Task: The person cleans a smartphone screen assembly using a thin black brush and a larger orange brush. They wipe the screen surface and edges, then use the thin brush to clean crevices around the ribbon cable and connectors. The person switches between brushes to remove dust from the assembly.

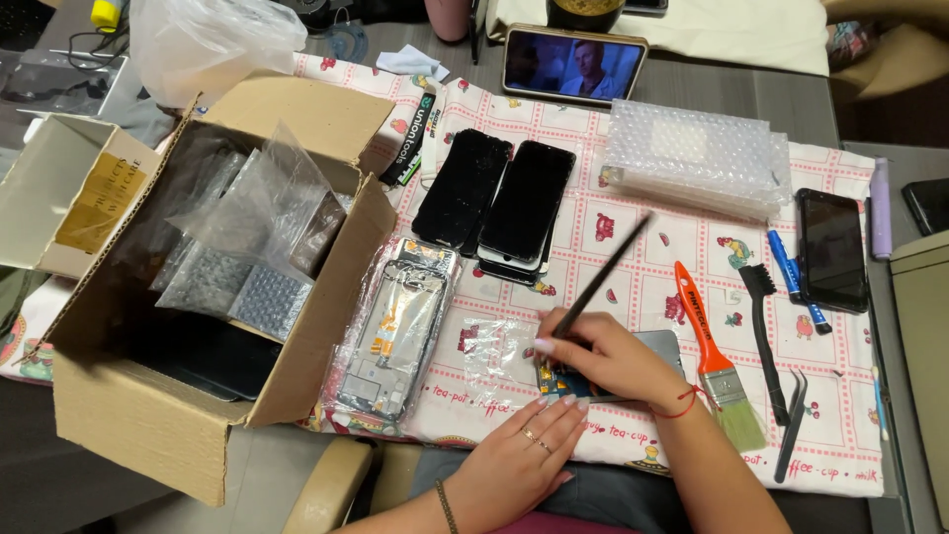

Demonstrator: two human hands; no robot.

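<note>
Right hand (608, 358) grips thin black tool (600, 277) (tilted up-right) over opened phone (554, 381); left hand (519, 457) flat, fingers spread.

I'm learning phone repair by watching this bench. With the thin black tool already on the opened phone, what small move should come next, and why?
Probably a short, gentle stroke of the thin black tool across the opened phone. The right hand holds it like a pen, tip down on the exposed parts, while the left hand presses its fingertips at the phone's near edge to steady it.
</note>
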